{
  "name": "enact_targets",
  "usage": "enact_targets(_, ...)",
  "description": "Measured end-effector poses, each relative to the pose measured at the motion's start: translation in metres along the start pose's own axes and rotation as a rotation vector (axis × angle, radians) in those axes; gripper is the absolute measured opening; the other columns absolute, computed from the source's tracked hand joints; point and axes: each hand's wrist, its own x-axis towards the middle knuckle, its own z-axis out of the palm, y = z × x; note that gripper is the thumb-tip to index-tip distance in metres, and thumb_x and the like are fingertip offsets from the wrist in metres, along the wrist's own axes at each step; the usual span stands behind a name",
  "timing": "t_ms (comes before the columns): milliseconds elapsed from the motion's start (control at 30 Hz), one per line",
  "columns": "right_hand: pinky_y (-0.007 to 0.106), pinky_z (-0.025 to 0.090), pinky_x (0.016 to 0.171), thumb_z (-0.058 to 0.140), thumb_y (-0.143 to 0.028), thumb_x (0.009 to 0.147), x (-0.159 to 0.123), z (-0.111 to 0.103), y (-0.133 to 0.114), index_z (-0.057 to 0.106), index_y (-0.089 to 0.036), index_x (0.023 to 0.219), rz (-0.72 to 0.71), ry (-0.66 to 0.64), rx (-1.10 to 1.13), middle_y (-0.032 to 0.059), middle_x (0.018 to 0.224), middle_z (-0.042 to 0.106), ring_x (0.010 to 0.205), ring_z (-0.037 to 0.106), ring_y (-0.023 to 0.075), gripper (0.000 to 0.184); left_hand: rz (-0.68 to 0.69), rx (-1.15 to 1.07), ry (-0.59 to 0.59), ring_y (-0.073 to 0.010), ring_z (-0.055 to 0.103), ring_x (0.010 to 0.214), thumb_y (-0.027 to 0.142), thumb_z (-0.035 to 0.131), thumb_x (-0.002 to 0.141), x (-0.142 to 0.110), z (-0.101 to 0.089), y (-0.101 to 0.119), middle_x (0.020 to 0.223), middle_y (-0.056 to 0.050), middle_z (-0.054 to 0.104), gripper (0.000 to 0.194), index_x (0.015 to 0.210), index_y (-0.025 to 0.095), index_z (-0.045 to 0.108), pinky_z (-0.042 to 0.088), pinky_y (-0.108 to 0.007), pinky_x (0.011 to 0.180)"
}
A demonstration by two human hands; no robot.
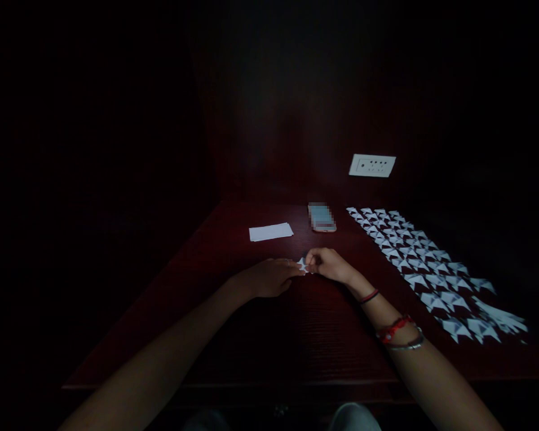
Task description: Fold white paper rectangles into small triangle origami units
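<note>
My left hand (269, 277) and my right hand (329, 264) meet over the middle of a dark red wooden table (233, 311). Both pinch a small folded piece of white paper (302, 264) between their fingertips, just above the table top. The left hand wears a ring. On the right wrist sit a dark band and, further up the forearm, red and metal bracelets (397, 329).
Several folded white paper pieces (431, 272) lie in rows along the table's right side. A small stack of white paper slips (270, 231) and a phone (321, 216) lie further back. A white wall socket (372, 165) is on the dark wall behind.
</note>
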Motion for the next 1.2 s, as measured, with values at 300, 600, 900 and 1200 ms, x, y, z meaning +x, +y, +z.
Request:
enact_targets(300,0.019,0.037,0.055,0.052,-0.012,0.061,0.001,0.005,0.010,0.057,-0.013,0.067,-0.013,0.010,0.116,-0.0006,0.063,0.054,0.057,0.047,0.0072,0.008,-0.020,0.004,-0.015,-0.0167,0.036,0.110,0.014,0.035,0.076,0.001,0.000,0.000,0.124,0.001,0.037,0.045,0.118,0.030,0.035,0.030,-0.036,0.087)
enact_targets(600,0.020,0.038,0.055,0.056,-0.009,0.057,0.005,0.004,0.020,0.058,-0.011,0.066,0.076,-0.001,0.240,-0.0008,0.061,0.052,0.057,0.047,0.0081,0.010,-0.083,0.005,-0.038,-0.0187,0.033,0.113,0.013,0.037,0.073,0.002,0.002,0.002,0.126,0.000,0.034,0.048,0.118,0.030,0.036,0.032,-0.037,0.086)
enact_targets(900,0.022,0.040,0.065,0.045,-0.006,0.069,-0.013,-0.013,0.001,0.064,-0.020,0.083,-0.295,-0.042,-0.148,0.0018,0.079,0.056,0.068,0.050,0.0093,0.027,0.000,-0.021,-0.001,-0.0160,0.035,0.111,0.009,0.035,0.070,0.003,0.005,-0.006,0.124,0.002,0.037,0.050,0.116,0.030,0.038,0.030,-0.035,0.089)
enact_targets(1200,0.025,0.041,0.075,0.043,-0.005,0.070,-0.018,-0.017,-0.011,0.062,-0.018,0.091,-0.418,-0.128,-0.401,0.0043,0.091,0.059,0.083,0.053,0.0131,0.031,0.049,-0.049,0.028,-0.0143,0.035,0.111,0.004,0.035,0.067,0.002,-0.002,-0.013,0.123,0.004,0.038,0.050,0.110,0.029,0.041,0.028,-0.034,0.090)
